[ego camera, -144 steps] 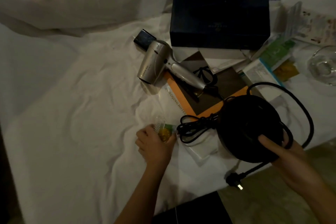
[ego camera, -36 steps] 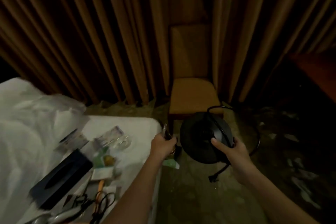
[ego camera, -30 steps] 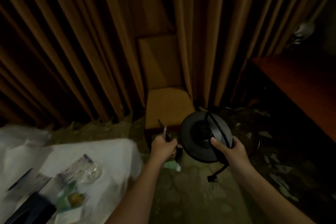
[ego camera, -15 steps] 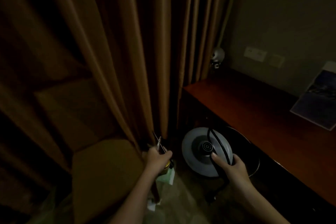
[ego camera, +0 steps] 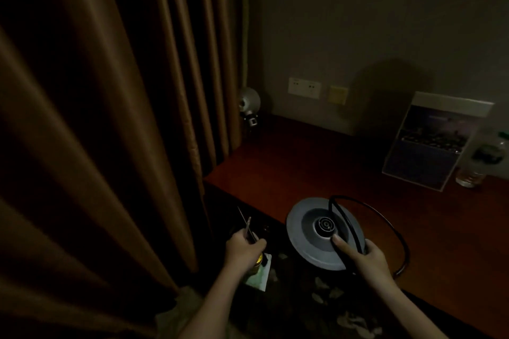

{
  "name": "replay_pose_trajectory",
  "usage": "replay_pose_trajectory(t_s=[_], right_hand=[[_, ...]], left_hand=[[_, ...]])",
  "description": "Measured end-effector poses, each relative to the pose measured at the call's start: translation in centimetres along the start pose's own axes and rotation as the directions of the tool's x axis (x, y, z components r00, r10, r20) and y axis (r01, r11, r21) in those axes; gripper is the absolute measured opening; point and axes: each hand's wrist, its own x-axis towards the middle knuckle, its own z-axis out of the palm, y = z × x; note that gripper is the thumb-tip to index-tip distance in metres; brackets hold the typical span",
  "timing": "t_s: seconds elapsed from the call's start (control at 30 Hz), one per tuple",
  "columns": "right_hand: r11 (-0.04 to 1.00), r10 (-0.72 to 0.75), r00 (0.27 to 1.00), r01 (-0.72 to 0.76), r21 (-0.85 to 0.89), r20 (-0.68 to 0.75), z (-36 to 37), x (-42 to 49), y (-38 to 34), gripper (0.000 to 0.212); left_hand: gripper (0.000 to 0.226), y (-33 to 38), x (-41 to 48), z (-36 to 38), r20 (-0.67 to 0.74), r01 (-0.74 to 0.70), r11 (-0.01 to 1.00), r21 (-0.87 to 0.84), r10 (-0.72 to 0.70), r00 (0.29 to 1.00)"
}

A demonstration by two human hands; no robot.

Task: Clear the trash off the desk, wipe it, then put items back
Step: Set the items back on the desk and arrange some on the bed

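Note:
My right hand (ego camera: 366, 257) grips the rim of a round grey kettle base (ego camera: 311, 234), tilted and held just above the near left corner of the dark red wooden desk (ego camera: 316, 170). Its black power cord (ego camera: 385, 217) loops over the base and out to the right. My left hand (ego camera: 243, 249) holds several small items left of the desk: a green and white sachet (ego camera: 260, 275) hanging below the fist, something yellow, and a thin clear piece sticking up.
Brown curtains (ego camera: 110, 118) fill the left. On the desk stand a silver kettle (ego camera: 249, 103) in the far corner, a leaflet stand (ego camera: 432, 143) and a plastic bottle (ego camera: 479, 162) at right. Wall sockets (ego camera: 304, 87) sit above. Patterned carpet lies below.
I have turned from the bed, past the chair and curtains, to face the desk. Both hands kept their loads; the kettle base now hovers over the desk corner.

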Motion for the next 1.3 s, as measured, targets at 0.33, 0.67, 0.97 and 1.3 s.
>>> replay_pose_trajectory(t_s=[0.33, 0.67, 0.97, 1.3], right_hand=[[0.994, 0.067, 0.997, -0.064, 0.093, -0.034, 4.0, 20.6, -5.2, 0.03], [0.989, 0.145, 0.981, -0.138, 0.06, -0.129, 9.0, 35.2, -5.8, 0.041], [0.978, 0.205, 0.931, -0.209, 0.018, -0.303, 14.3, 43.2, -4.1, 0.039], [0.901, 0.145, 0.858, -0.32, -0.292, -0.494, 17.1, 54.5, -4.7, 0.065]], left_hand=[[0.024, 7.2, 19.1, 1.1, 0.01, 0.018, 0.997, 0.07, -0.019, 1.0], [0.01, 9.7, 35.4, 2.7, 0.151, 0.007, 0.976, 0.218, -0.041, 0.988], [0.009, 10.9, 49.2, 4.5, 0.3, -0.045, 0.94, 0.339, -0.063, 0.952], [0.032, 11.5, 57.2, 8.4, 0.352, -0.047, 0.933, 0.357, -0.088, 0.932]])
